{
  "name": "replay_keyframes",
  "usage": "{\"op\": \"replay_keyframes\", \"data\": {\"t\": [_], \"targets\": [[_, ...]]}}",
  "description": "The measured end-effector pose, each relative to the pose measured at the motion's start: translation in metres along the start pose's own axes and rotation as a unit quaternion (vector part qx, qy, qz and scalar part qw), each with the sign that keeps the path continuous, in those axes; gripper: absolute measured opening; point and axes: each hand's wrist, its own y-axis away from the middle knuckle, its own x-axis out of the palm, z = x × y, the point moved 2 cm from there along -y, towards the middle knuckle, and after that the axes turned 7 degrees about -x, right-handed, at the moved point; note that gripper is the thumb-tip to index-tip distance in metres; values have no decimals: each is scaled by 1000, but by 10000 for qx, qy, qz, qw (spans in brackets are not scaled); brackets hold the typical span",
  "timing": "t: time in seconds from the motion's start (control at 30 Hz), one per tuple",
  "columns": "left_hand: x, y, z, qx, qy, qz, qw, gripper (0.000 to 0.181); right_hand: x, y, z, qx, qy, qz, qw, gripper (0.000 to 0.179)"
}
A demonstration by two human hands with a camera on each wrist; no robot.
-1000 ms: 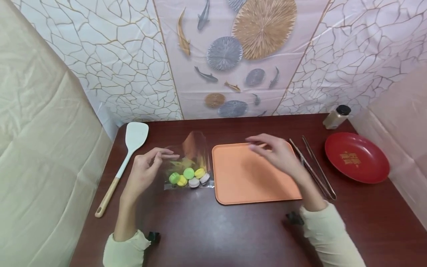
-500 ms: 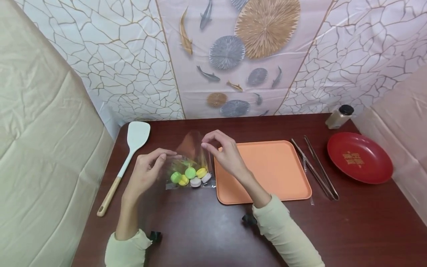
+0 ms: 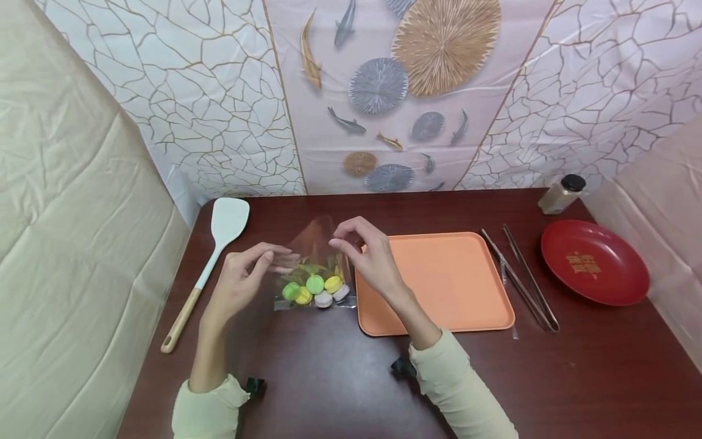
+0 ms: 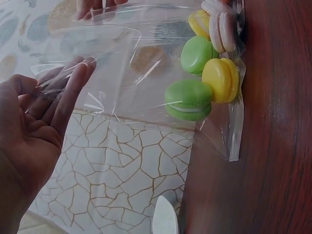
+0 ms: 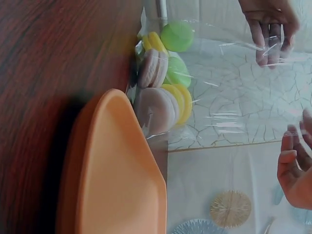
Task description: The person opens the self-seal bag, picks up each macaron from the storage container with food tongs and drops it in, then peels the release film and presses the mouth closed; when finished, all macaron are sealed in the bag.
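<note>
A clear plastic bag (image 3: 315, 244) stands on the table with its bottom seam down, holding several macarons (image 3: 315, 285) in green, yellow and pale lilac. At the bag's upper left edge my left hand (image 3: 241, 274) pinches the film; in the left wrist view its fingers (image 4: 73, 92) lie fairly straight against the plastic. My right hand (image 3: 373, 256) pinches the upper right edge between thumb and fingertips, its wrist over the orange tray (image 3: 444, 280). The right wrist view has the macarons (image 5: 156, 109) beside the tray's corner, with both hands higher up on the film.
A white spatula (image 3: 229, 219) with a wooden handle lies at the left. Metal tongs (image 3: 526, 277) lie right of the tray, then a red plate (image 3: 595, 262) with gold characters. A black-capped jar (image 3: 562, 195) stands at the back right, before a patterned cloth (image 3: 378, 152).
My right hand has moved left from above the orange tray to the bag's right edge and taken hold there. The left hand has stayed at the bag, its fingers slightly more spread.
</note>
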Motion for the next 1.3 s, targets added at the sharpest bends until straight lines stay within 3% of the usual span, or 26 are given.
{"op": "replay_keyframes", "data": {"t": [0.33, 0.5, 0.6, 0.77, 1.0, 1.2, 1.3], "targets": [[-5, 1, 3, -340, 204, -56, 9992, 28, -25, 19, -11, 192, -202, -245, 9993, 9], [-7, 1, 4, -463, 217, -95, 9986, 24, -30, 22, -17, -227, -26, -181, 9996, 12], [-8, 2, 3, -429, -61, -69, 9990, 14, -29, 22, -19, -533, 95, -178, 9984, 16], [-10, 4, 3, -263, -459, -50, 9986, 22, -29, 21, -19, -1105, 273, -127, 9934, 19], [-14, 5, 7, -221, 141, 151, 9995, 29, -30, 18, -24, -1680, -292, 230, 9851, 30], [-17, 5, 10, -372, 847, 539, 9943, 30, -33, 18, -30, -1878, -891, 700, 9756, 35], [-19, 6, 12, -416, 988, 629, 9922, 30, -36, 18, -32, -2044, -1014, 947, 9690, 31]]}}
